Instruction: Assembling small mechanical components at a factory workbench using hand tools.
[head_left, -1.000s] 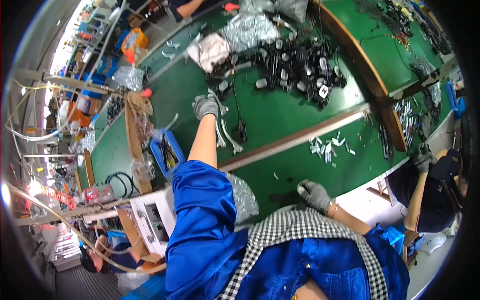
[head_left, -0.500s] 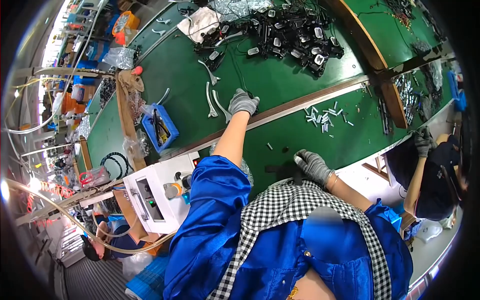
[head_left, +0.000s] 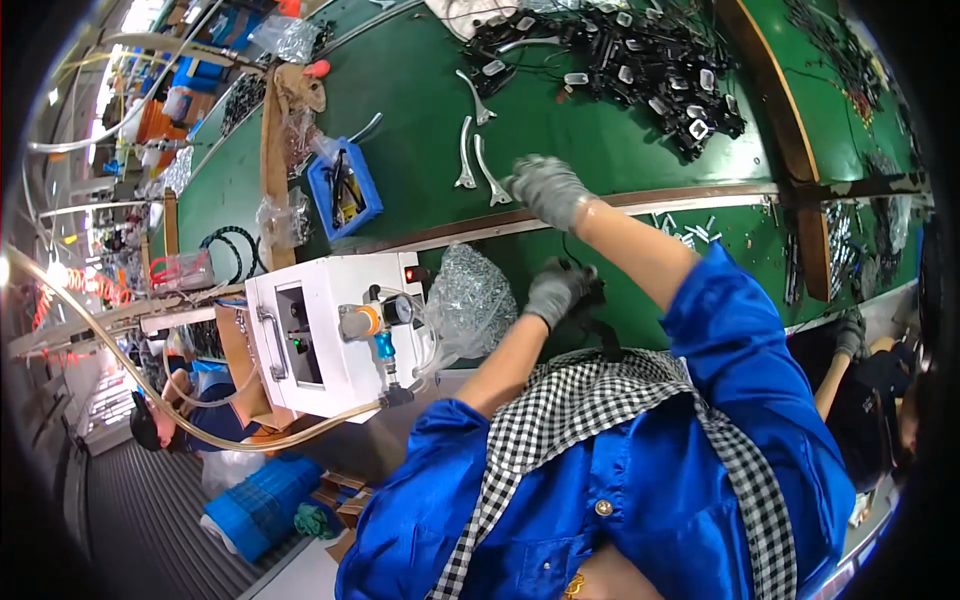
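Observation:
My left hand point(head_left: 556, 292), in a grey glove, is closed around a small dark part point(head_left: 594, 288), largely hidden by the fingers, above the near strip of the green bench. My right hand point(head_left: 546, 188), gloved alike, reaches over the wooden ledge with fingers stretched out. Its fingertips are beside the lower end of a curved silver lever point(head_left: 490, 172); whether they touch is unclear. A second silver lever point(head_left: 466, 152) lies just left of that one, and another lever point(head_left: 475, 97) rests farther back.
A heap of black parts with cables point(head_left: 640, 75) covers the far right. Left of my hands stand a clear bag point(head_left: 470, 300), a white machine box point(head_left: 335, 290) and a blue bin point(head_left: 375, 205) with tools. Small silver pins point(head_left: 690, 230) are scattered at right. A co-worker's gloved hand point(head_left: 850, 335) shows.
My left hand has drawn back from the ledge toward me with the dark part. My right hand has moved forward and left, to the levers. The view has shifted.

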